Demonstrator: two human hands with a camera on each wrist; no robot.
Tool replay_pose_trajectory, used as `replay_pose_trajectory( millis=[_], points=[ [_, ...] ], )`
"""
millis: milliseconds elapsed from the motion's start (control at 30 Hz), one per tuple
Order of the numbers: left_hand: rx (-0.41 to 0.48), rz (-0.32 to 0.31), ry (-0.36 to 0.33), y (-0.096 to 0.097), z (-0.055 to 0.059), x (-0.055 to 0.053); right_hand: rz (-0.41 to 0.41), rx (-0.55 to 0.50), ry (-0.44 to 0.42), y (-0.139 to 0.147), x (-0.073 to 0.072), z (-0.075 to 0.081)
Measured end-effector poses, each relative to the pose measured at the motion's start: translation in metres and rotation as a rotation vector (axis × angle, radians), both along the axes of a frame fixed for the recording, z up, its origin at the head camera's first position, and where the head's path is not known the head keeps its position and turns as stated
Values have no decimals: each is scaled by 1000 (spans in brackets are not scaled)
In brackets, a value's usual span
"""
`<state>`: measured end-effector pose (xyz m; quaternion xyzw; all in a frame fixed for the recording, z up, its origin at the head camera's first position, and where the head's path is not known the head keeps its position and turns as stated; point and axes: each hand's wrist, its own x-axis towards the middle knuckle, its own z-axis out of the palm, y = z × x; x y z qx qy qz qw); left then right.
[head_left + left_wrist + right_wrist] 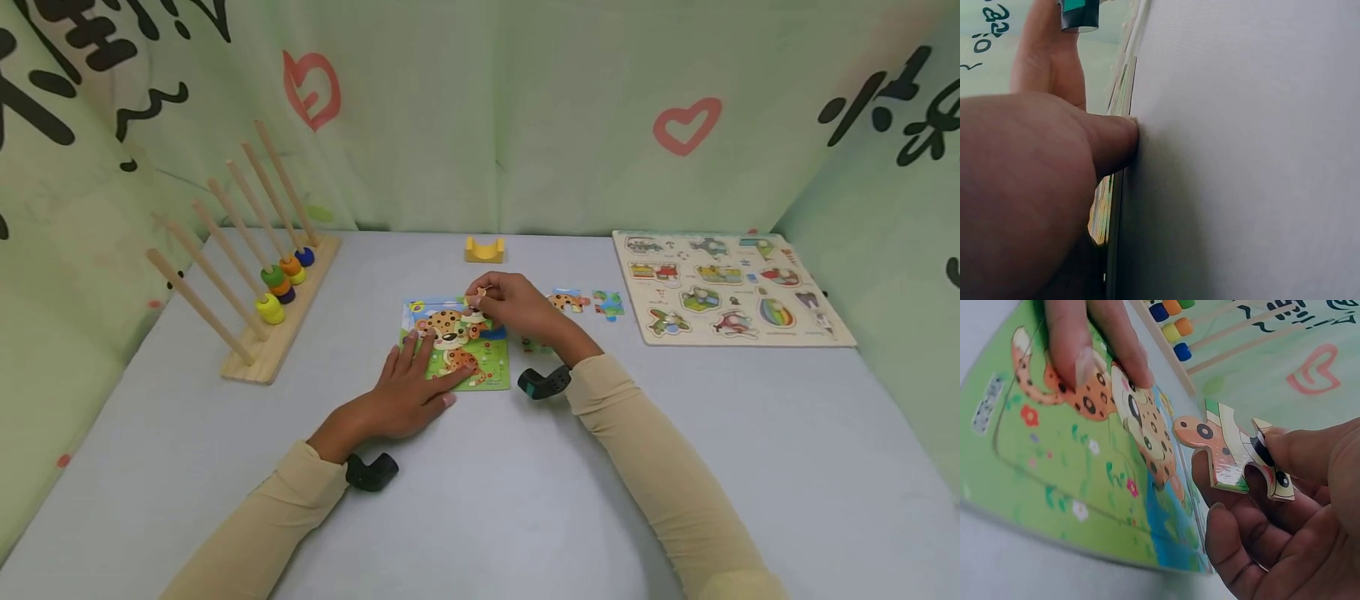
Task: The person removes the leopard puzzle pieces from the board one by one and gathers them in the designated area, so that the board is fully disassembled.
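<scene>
Looks like piece-fitting time: left hand rests fingers-spread on the leopard puzzle, right hand pinches a jigsaw piece that probably needs lining up.

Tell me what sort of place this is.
Possibly a curtained-off play or learning corner: green curtains hang behind a pale table bearing an animal jigsaw and a wooden peg stand with colored beads.

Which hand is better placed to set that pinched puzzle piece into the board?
Right, I'd judge: the right hand pinches the puzzle piece close to the puzzle board. The left hand lies spread on the board, seemingly better suited to steadying.
</scene>
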<state>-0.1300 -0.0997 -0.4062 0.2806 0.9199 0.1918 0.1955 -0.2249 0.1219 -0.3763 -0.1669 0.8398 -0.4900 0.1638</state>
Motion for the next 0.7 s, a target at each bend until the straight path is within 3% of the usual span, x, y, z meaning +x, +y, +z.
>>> replay_pose_trajectory(
  millis=[200,700],
  points=[
    [5,-3,0,1,-3,-1,-24,39,18,12,5,-1],
    [3,3,4,0,0,1,-81,80,68,49,7,-2]
  ],
)
